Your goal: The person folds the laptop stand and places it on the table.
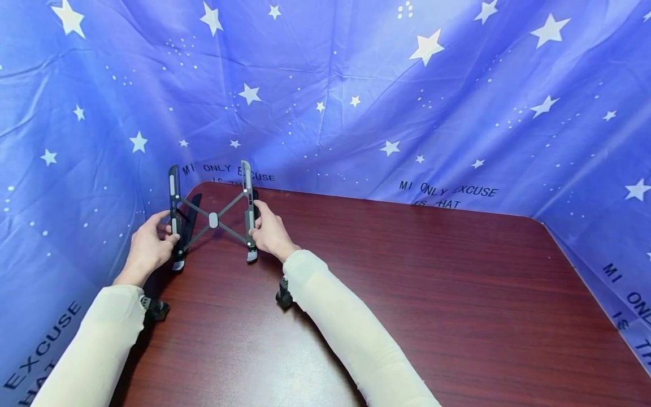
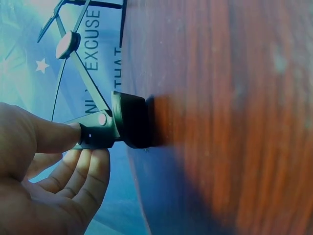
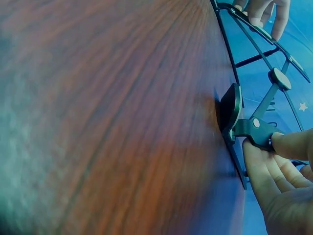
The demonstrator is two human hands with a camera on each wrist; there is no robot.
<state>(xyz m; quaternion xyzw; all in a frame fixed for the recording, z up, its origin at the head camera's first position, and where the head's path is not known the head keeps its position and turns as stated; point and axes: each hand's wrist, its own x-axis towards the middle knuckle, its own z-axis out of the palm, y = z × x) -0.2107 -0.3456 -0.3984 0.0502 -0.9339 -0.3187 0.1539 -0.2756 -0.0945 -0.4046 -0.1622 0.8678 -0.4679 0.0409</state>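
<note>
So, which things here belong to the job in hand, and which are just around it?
Part of the job:
Black stand with crossed bars and grey pads
Left fingers, gripping one side
Right fingers, gripping the other

Just around it:
Dark red-brown wood-grain table
Blue star-printed fabric
Cream sleeves

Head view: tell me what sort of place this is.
Probably a makeshift recording booth, though I can't be certain. A star-printed curtain hangs left, right and behind a wood-grain table, and black wrist-worn devices, likely cameras, suggest filming.
</note>
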